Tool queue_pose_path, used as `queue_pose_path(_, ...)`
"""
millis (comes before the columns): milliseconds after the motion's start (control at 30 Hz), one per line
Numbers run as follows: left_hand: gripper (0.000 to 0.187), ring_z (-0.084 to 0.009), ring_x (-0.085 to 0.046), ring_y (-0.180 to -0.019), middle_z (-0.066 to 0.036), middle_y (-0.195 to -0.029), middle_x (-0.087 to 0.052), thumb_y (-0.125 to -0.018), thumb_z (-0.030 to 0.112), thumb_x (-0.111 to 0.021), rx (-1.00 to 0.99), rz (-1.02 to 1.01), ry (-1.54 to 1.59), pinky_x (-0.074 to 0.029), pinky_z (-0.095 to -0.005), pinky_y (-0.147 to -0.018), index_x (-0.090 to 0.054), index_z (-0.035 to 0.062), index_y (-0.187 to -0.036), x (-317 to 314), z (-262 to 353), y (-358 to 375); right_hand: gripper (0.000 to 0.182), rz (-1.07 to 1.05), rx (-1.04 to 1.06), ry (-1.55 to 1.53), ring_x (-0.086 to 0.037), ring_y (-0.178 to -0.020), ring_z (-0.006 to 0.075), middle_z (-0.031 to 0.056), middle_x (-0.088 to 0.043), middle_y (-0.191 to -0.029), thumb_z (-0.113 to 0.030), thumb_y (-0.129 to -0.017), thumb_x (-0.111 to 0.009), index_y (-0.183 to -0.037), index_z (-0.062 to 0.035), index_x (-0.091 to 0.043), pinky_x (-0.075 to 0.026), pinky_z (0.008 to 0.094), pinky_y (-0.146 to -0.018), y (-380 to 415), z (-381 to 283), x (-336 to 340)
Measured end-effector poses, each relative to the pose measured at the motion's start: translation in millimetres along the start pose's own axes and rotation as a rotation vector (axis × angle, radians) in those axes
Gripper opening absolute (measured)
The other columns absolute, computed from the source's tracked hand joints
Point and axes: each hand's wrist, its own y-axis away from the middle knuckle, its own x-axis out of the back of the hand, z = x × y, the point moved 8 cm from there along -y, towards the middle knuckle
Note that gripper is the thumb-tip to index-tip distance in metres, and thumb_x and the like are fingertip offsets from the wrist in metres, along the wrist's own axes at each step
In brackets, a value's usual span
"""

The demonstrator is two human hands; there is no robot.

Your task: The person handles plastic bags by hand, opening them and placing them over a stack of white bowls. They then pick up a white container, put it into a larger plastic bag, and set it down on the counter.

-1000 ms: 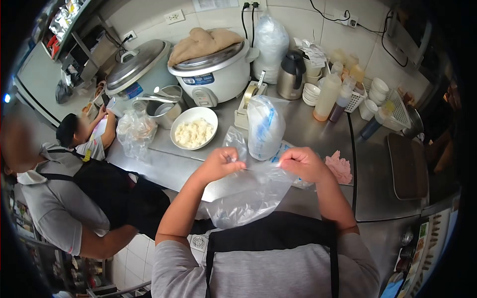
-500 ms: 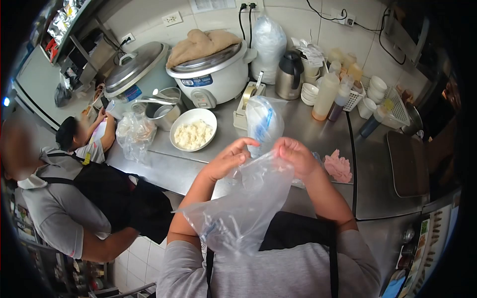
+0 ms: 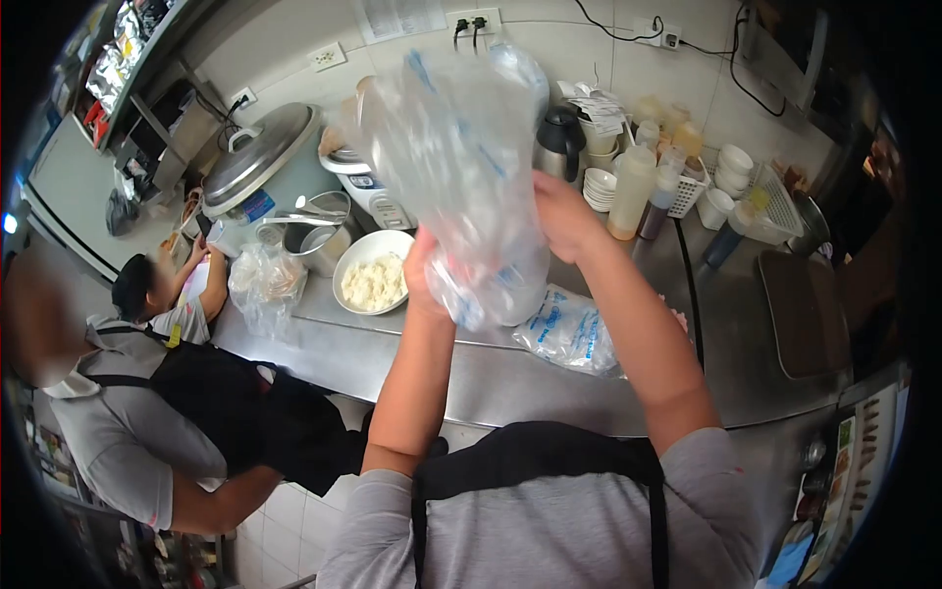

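Observation:
A large clear plastic bag, smeared by motion, is held up over the counter, its wide end away from me. My left hand grips its near left side, the fingers partly hidden behind the plastic. On the other side my right hand has hold of the bag, its fingertips also out of sight. Beneath my right forearm lies a packet of plastic bags with blue print. A white bowl of pale, crumbly food stands left of my left hand.
Two large cookers stand at the back left, a lidded one and a white one half covered by the bag. Sauce bottles and small bowls line the back right. Two other people are at the left. A brown tray lies right.
Both hands have lifted the plastic bag up and away from me; it hung limp toward my chest and is now spread out above the counter. The packet of bags now shows on the counter.

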Motion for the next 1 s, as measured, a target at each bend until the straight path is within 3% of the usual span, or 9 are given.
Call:
queue_pose_path(33, 0.036, -0.024, -0.055, -0.073, -0.012, -0.088, -0.055, -0.083, 0.033, -0.038, 0.043, -0.115, 0.13, -0.046, -0.0348, -0.067, -0.048, 0.0025, -0.099, -1, 1, -4, 0.018, 0.009, -0.042, 0.049, -0.051, -0.061, 0.0115, 0.0023, -0.054, -0.072, -0.016, -0.082, -0.043, -0.092, -0.0044, -0.052, -0.04, 0.0262, -0.05, -12, 0, 7)
queue_pose_path(133, 0.036, -0.025, -0.054, -0.067, -0.013, -0.081, -0.056, -0.083, 0.034, -0.038, 0.111, 0.104, 0.103, -0.046, -0.0355, -0.062, -0.049, 0.0009, -0.092, 26, -6, -12, 0.019, 0.056, -0.158, 0.234, -0.049, -0.052, 0.0141, 0.0048, -0.054, -0.07, -0.013, -0.08, -0.04, -0.091, -0.0044, -0.053, -0.037, 0.0292, -0.042, -40, 18, 26)
queue_pose_path(167, 0.029, -0.0213, -0.055, -0.062, -0.011, -0.075, -0.056, -0.085, 0.025, -0.032, 0.132, 0.292, -0.027, -0.046, -0.0336, -0.058, -0.051, 0.0044, -0.091, 41, -12, -6, 0.019, 0.09, -0.19, 0.32, -0.048, -0.05, 0.0148, 0.0055, -0.054, -0.068, -0.013, -0.079, -0.039, -0.089, -0.0043, -0.053, -0.035, 0.03, -0.039, -44, 25, 33)
queue_pose_path(300, 0.028, -0.0227, -0.055, -0.063, -0.011, -0.071, -0.056, -0.083, 0.024, -0.036, 0.208, 0.543, 0.148, -0.046, -0.0336, -0.059, -0.053, 0.0014, -0.081, 103, -36, 20, 0.02, 0.166, -0.322, 0.43, -0.045, -0.043, 0.0159, 0.0075, -0.054, -0.064, -0.013, -0.079, -0.039, -0.085, -0.0032, -0.055, -0.031, 0.0306, -0.035, -41, 78, 56)
queue_pose_path(367, 0.027, -0.0252, -0.054, -0.064, -0.011, -0.07, -0.056, -0.081, 0.024, -0.043, 0.252, 0.628, 0.271, -0.046, -0.0344, -0.06, -0.053, -0.0012, -0.078, 113, -47, 33, 0.02, 0.197, -0.347, 0.339, -0.046, -0.044, 0.0164, 0.0075, -0.054, -0.064, -0.015, -0.079, -0.04, -0.084, -0.003, -0.055, -0.033, 0.0316, -0.035, -40, 116, 69)
queue_pose_path(500, 0.021, -0.0221, -0.053, -0.057, -0.009, -0.063, -0.054, -0.078, 0.02, -0.044, 0.243, 0.639, 0.135, -0.045, -0.0331, -0.055, -0.054, 0.0025, -0.07, 139, -53, 58, 0.02, 0.251, -0.301, 0.226, -0.05, -0.05, 0.0166, 0.0072, -0.056, -0.066, -0.017, -0.08, -0.043, -0.084, -0.0019, -0.056, -0.038, 0.0313, -0.041, -29, 144, 77)
queue_pose_path(700, 0.017, -0.0201, -0.052, -0.051, -0.008, -0.063, -0.055, -0.074, 0.017, -0.046, 0.297, 0.698, 0.165, -0.044, -0.0329, -0.047, -0.054, 0.0025, -0.077, 157, -62, 67, 0.019, 0.296, -0.084, 0.29, -0.052, -0.061, 0.0125, 0.0062, -0.057, -0.069, -0.017, -0.082, -0.045, -0.083, -0.0009, -0.055, -0.042, 0.0239, -0.057, -29, 154, 85)
queue_pose_path(800, 0.02, -0.0136, -0.053, -0.053, -0.003, -0.068, -0.055, -0.078, 0.023, -0.044, 0.354, 0.604, 0.013, -0.044, -0.0257, -0.045, -0.053, 0.0057, -0.081, 167, -61, 71, 0.018, 0.285, -0.011, 0.279, -0.051, -0.061, 0.0111, 0.0065, -0.057, -0.069, -0.017, -0.082, -0.047, -0.082, -0.0011, -0.055, -0.042, 0.0243, -0.057, -30, 161, 89)
queue_pose_path(1000, 0.019, -0.0106, -0.053, -0.049, -0.006, -0.069, -0.056, -0.077, 0.017, -0.045, 0.349, 0.889, 0.049, -0.044, -0.022, -0.042, -0.054, 0.0014, -0.086, 197, -62, 83, 0.018, 0.254, -0.099, 0.086, -0.052, -0.062, 0.0114, 0.0058, -0.058, -0.073, -0.016, -0.081, -0.047, -0.084, -0.0009, -0.055, -0.042, 0.0258, -0.059, -28, 167, 86)
